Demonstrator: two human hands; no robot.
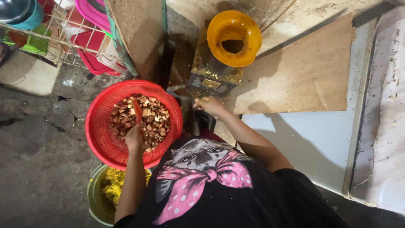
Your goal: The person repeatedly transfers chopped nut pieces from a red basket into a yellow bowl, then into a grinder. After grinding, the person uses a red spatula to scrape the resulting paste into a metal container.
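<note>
over a grimy concrete floor (38,139), the person leans above a red plastic basket (98,126) heaped with brown chopped pieces (149,120). the left hand (135,138) reaches into the basket, its fingers closed around a small red scoop (137,111) whose tip sits down among the pieces, angled so it can dig under them. the basket rests partly over a green bucket (95,198) holding yellow ground mash (112,183), which keeps both containers within one short reach of the body.

the right hand (209,105) lies at the foot of a small grinder (213,76), near its metal spout (177,95); its fingers look curled, but whether they pinch anything cannot be told from this angle. the grinder's orange funnel (234,38) opens straight upward, so material can be dropped in from above, and it stands just beside the basket. a sheet of brown board (303,71) leans behind the machine, likely shielding the surface from spatter. a wire rack (55,38) of pink and red plastic lids sits well apart at the upper left.
</note>
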